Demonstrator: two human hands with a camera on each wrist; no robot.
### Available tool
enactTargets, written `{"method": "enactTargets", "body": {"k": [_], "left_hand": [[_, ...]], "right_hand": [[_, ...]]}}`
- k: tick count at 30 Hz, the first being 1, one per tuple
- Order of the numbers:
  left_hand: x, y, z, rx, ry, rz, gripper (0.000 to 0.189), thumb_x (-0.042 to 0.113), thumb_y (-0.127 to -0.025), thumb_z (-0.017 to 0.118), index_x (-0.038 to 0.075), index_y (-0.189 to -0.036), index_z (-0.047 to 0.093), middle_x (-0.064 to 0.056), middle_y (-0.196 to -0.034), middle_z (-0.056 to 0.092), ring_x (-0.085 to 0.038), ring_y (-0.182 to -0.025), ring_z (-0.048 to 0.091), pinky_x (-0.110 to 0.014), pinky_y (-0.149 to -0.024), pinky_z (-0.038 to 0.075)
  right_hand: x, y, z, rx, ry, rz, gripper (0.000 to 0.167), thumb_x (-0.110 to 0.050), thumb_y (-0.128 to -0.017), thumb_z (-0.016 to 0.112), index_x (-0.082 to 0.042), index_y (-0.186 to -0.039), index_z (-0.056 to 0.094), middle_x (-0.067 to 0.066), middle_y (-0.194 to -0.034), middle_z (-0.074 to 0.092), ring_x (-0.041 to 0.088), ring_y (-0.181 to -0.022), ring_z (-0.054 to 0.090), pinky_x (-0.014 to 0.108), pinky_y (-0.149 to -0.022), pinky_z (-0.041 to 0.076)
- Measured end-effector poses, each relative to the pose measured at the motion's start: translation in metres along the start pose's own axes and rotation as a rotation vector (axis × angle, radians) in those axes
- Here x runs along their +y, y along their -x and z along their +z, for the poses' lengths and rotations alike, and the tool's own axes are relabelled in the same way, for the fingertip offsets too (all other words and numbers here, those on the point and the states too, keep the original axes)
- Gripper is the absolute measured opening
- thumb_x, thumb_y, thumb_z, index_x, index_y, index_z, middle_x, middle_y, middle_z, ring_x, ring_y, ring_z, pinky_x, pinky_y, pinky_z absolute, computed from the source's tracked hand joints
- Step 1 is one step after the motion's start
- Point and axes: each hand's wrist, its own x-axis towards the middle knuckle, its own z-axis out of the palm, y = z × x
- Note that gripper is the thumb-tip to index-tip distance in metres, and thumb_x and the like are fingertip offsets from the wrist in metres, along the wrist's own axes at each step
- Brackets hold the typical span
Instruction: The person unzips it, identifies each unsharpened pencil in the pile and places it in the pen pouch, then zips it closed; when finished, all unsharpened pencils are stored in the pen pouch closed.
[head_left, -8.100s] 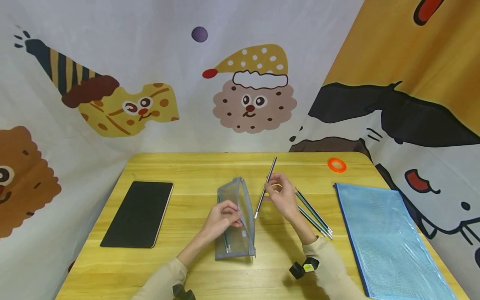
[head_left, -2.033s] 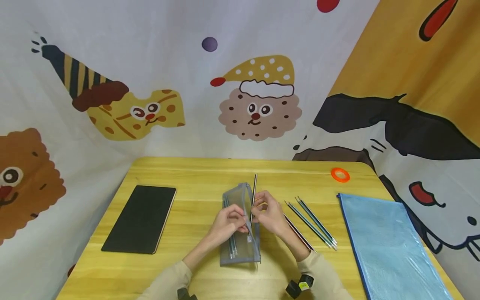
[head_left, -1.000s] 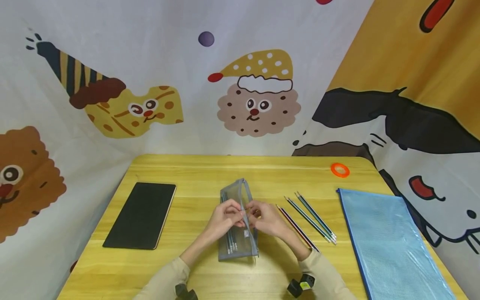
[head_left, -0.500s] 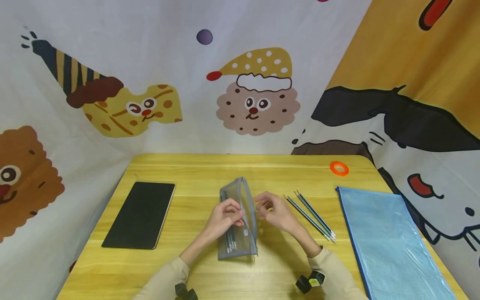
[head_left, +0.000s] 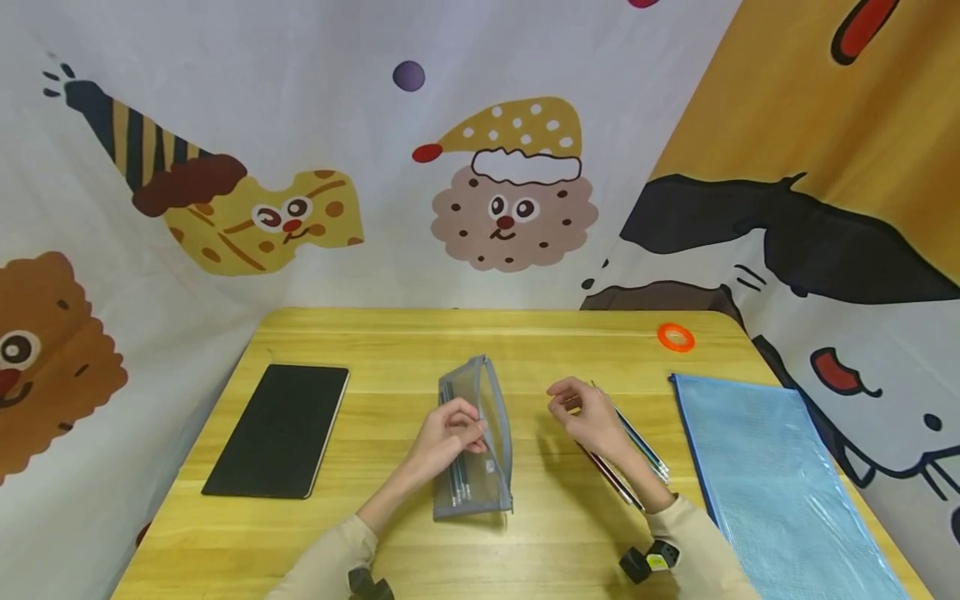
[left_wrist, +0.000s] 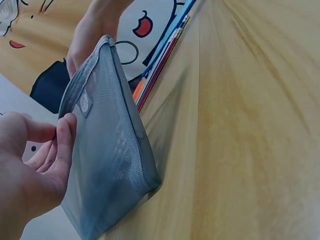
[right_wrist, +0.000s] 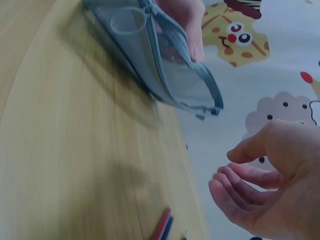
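Mesh pouch (left_wrist: 110, 145) gaping, left fingers (left_wrist: 64, 142) pinching its edge; right fingers (right_wrist: 230, 200) half-curled, empty, near pencils (head_left: 643, 446); we fear any slackened pinch could let mouth sag closed

A pale wood-grain table (head_left: 405, 333) with rounded far corners stands against a white fabric backdrop (head_left: 300, 67) that rises behind it and continues down both sides in soft folds. Large cartoons are printed on the cloth: a smiling yellow cheese (head_left: 258, 246) in a striped party hat (head_left: 150, 142), a pinkish round biscuit (head_left: 513, 246) in a dotted yellow hat (head_left: 517, 125), and part of a brown biscuit (head_left: 75, 358) at the left edge. A purple dot (head_left: 408, 76) floats above. Orange-yellow and black shapes (head_left: 697, 212) fill the upper right. Soft light puts a faint sheen on the tabletop.
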Motion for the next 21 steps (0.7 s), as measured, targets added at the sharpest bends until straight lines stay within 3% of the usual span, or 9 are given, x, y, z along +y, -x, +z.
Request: {"method": "enactTargets", "body": {"k": [8,14,21], "left_hand": [[-0.001,0.0,0.001,-0.002,-0.005,0.012,0.017,0.001,-0.094,0.063,-0.008,-0.106,0.056,-0.018,-0.091,0.07,-0.015,-0.072,0.07,-0.034,-0.073,0.068],[-0.001,0.0,0.001,-0.003,-0.005,0.001,0.016,0.001,-0.094,0.064,-0.008,-0.106,0.057,-0.016,-0.09,0.071,-0.015,-0.072,0.07,-0.036,-0.074,0.068],[-0.002,0.001,0.002,-0.017,-0.013,0.015,0.019,0.002,-0.095,0.064,-0.009,-0.107,0.056,-0.023,-0.093,0.07,-0.015,-0.073,0.07,-0.042,-0.077,0.067]], "right_hand": [[0.019,0.004,-0.011,0.009,0.001,0.068,0.02,-0.002,-0.092,0.065,0.0,-0.112,0.066,0.013,-0.098,0.069,0.023,-0.088,0.068,0.022,-0.066,0.055],[0.035,0.014,-0.013,0.016,0.017,0.045,0.022,0.002,-0.089,0.069,0.004,-0.111,0.065,0.014,-0.095,0.069,0.023,-0.084,0.068,0.021,-0.065,0.056],[0.052,0.029,-0.014,0.017,0.028,0.051,0.021,0.004,-0.088,0.07,0.004,-0.109,0.065,0.011,-0.093,0.07,0.017,-0.08,0.066,0.019,-0.065,0.057]]}}
